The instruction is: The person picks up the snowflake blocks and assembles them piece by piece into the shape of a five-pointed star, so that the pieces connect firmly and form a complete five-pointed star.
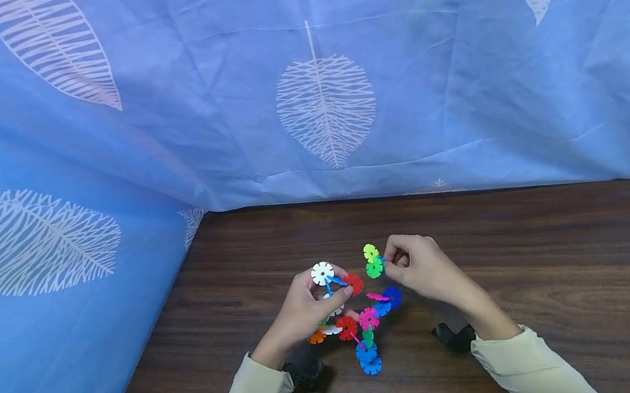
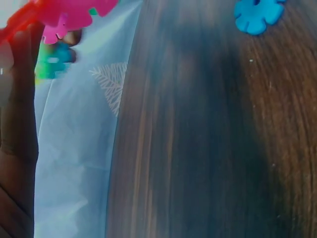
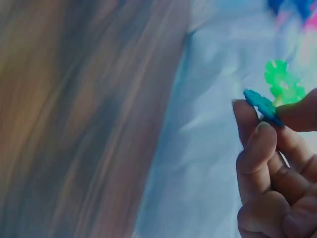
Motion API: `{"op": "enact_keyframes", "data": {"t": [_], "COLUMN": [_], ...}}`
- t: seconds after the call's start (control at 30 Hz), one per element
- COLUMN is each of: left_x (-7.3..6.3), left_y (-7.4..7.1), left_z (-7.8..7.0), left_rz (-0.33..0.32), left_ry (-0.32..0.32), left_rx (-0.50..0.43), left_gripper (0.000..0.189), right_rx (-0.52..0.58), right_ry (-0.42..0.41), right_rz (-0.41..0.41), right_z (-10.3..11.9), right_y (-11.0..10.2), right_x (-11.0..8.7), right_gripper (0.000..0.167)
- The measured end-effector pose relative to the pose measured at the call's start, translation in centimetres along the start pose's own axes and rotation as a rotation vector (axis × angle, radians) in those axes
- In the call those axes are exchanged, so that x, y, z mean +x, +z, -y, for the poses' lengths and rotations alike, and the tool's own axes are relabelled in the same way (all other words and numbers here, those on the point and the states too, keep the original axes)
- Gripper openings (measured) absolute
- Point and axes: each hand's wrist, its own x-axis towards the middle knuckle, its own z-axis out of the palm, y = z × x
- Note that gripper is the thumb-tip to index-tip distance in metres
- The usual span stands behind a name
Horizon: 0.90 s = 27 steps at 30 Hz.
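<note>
My left hand (image 1: 299, 311) grips a linked chain of notched plastic snowflake discs, its thumb against a red disc (image 1: 354, 283) beside a white disc (image 1: 322, 274). From there the chain bends down through another red disc (image 1: 346, 328) and a pink disc (image 1: 368, 318) to blue discs (image 1: 369, 358). To the right, my right hand (image 1: 425, 270) pinches a blue disc (image 3: 263, 106) between thumb and fingertips. Joined to that piece are a green disc (image 1: 374, 267) and a yellow-green disc (image 1: 370, 252), held apart from the chain. The left fingers partly hide the chain's middle.
Both hands are above a dark wood-grain table (image 1: 539, 245). A blue curtain with white leaf prints (image 1: 327, 114) stands along its back and left edges. Black wrist straps (image 1: 454, 338) sit at both wrists.
</note>
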Motion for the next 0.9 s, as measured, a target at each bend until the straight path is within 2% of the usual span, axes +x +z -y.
{"op": "enact_keyframes", "data": {"t": [0.13,0.27,0.33,0.37,0.53,0.63,0.77,0.9], "left_x": [0.0,-0.2,-0.3,-0.3,-0.5,-0.5,-0.5,-0.5], "left_y": [0.0,-0.1,-0.1,-0.1,-0.2,-0.1,0.0,0.1], "left_z": [0.1,0.0,-0.2,-0.2,-0.4,-0.4,-0.6,-0.7], "left_rz": [0.026,0.090,0.116,0.127,0.167,0.200,0.232,0.226], "left_ry": [-0.006,0.001,0.010,0.014,0.012,0.023,0.037,0.028], "left_rx": [-0.064,-0.163,-0.182,-0.187,-0.187,-0.185,-0.205,-0.211], "left_gripper": [0.022,0.023,0.024,0.024,0.027,0.027,0.027,0.027], "right_rx": [0.110,0.188,0.248,0.297,0.607,0.734,0.817,0.811], "right_ry": [-0.053,-0.073,-0.067,-0.058,-0.032,-0.067,-0.123,-0.149], "right_rz": [-0.013,0.032,0.072,0.101,0.318,0.414,0.446,0.403], "right_z": [1.9,2.5,2.4,2.2,1.5,1.2,1.0,0.9], "right_y": [0.9,1.2,0.9,0.7,-0.1,-0.1,0.0,-0.2], "right_x": [-0.8,-1.2,-1.2,-1.2,-1.1,-1.0,-0.9,-0.9], "right_gripper": [0.017,0.015,0.006,0.006,0.042,0.045,0.035,0.029]}}
